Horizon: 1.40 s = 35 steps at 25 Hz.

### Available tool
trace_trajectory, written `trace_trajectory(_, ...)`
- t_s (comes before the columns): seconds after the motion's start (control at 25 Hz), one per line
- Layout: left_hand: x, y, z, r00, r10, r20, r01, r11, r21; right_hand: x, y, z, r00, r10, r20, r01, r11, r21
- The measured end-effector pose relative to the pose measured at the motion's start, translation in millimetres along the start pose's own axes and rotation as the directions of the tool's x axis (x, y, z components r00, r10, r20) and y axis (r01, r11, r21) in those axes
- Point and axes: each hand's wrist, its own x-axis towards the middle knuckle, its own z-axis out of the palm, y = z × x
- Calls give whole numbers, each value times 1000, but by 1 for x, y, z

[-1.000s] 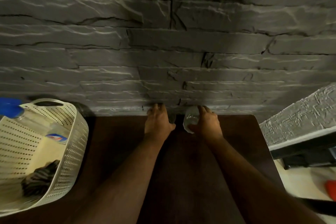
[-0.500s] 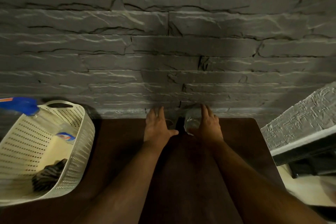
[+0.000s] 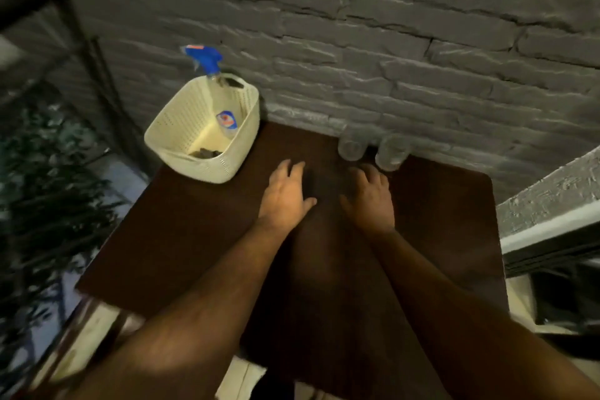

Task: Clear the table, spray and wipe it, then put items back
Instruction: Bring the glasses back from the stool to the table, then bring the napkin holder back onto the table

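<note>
Two clear glasses, a left glass (image 3: 351,147) and a right glass (image 3: 392,153), stand side by side at the far edge of the dark brown table (image 3: 194,237), against the stone wall. My left hand (image 3: 287,196) and my right hand (image 3: 370,201) hover over the table just in front of the glasses, fingers relaxed, holding nothing. A cream perforated basket (image 3: 181,127) sits on the far left corner. In it stand a spray bottle with a blue trigger (image 3: 207,60) and a dark cloth (image 3: 206,153).
A grey stone wall (image 3: 389,42) backs the table. A textured grey ledge (image 3: 552,204) stands to the right, with dark furniture below it. A leafy plant (image 3: 42,191) and a dark frame are on the left.
Both hands have let go of the glasses and drawn back toward me. The glasses now stand alone by the wall. The camera has swung, so the basket sits nearer the middle.
</note>
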Motion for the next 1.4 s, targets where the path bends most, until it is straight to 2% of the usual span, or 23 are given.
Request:
trace_trajectory(0.16, -115, -66, -37, 985, -171, -35, 170, 985, -21, -69, -87, 18, 971, -215, 103, 207, 975, 84)
trace_trajectory(0.28, -220, -142, -58, 931, -355, -89, 354, 935, -25, -135, -165, 56, 884, -428, 190, 394, 899, 191)
trace_trajectory(0.4, -327, -219, -75, 830, -540, -141, 546, 838, 7, -204, -249, 97, 728, -614, 305, 553, 789, 268)
trace_trajectory(0.52, -425, -287, -90, 700, -695, -164, 705, 709, 3, -273, -326, 142, 539, -759, 366, 688, 647, 328)
trace_trajectory(0.68, -536, -379, -85, 539, -835, -115, 838, 545, -26, -362, -408, 211, 361, -817, 450, 745, 543, 388)
trace_trajectory(0.92, -618, -500, -38, 448, -890, 80, 894, 446, -45, -456, -459, 356, 194, -784, 590, 723, 521, 454)
trace_trajectory(1.0, -629, -524, -10, 435, -887, 156, 900, 432, -54, -479, -461, 393, 179, -769, 614, 714, 530, 457)
trace_trajectory(1.08, -633, -535, 10, 428, -887, 175, 904, 421, -77, -487, -461, 415, 166, -734, 659, 717, 549, 430)
trace_trajectory(1.2, -629, -533, 13, 436, -896, 84, 897, 425, -122, -480, -450, 428, 163, -798, 580, 795, 454, 402)
trace_trajectory(1.28, -615, -519, -8, 463, -886, 37, 881, 455, -134, -460, -444, 413, 184, -820, 543, 799, 446, 403)
trace_trajectory(1.36, -588, -495, -38, 530, -848, -1, 840, 525, -138, -429, -444, 373, 210, -832, 514, 816, 438, 376)
trace_trajectory(1.4, -574, -482, -53, 568, -823, -22, 814, 565, -135, -413, -446, 353, 245, -832, 498, 808, 459, 369)
